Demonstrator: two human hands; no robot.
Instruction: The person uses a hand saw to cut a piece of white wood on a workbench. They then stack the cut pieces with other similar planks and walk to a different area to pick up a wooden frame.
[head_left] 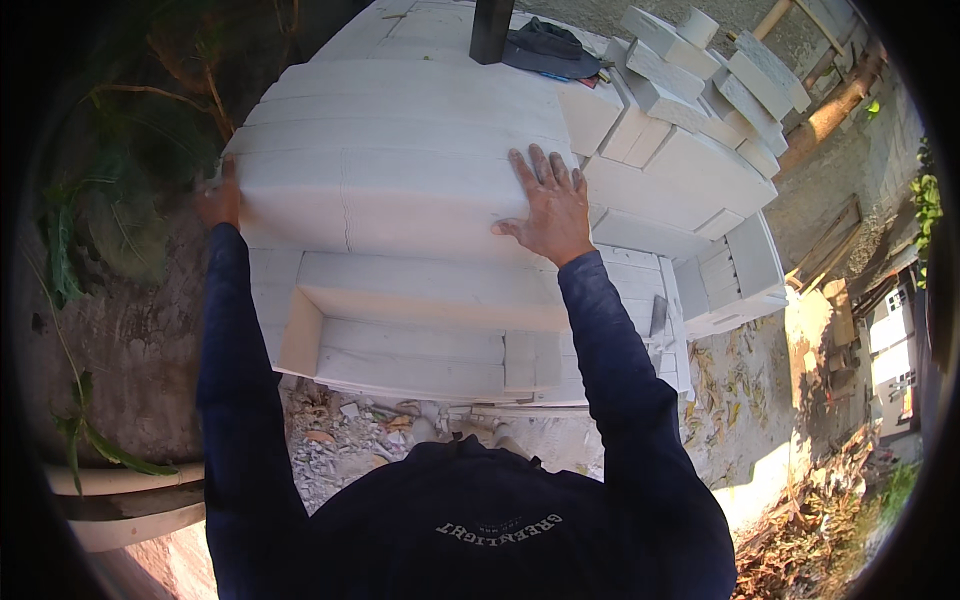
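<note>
While the right hand [548,212] lies open, fingers spread, on the large white block [400,195] in the upper middle of the frame, the left hand [220,198] is at the left end of this block; I cannot tell if it grips. A dark cap [552,50] lies at the top of the frame, beside a dark post [491,30]. Smaller white blocks [668,78] are piled at the upper right.

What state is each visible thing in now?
Long white rectangular block: lying flat, jagged line on front.
Bare left grip: at block's left end, closure unclear.
Bare right grip: open, spread on block.
Dark grey fabric cap: lying down.
White rectangular blocks, upper right: piled, some tilted.
</note>
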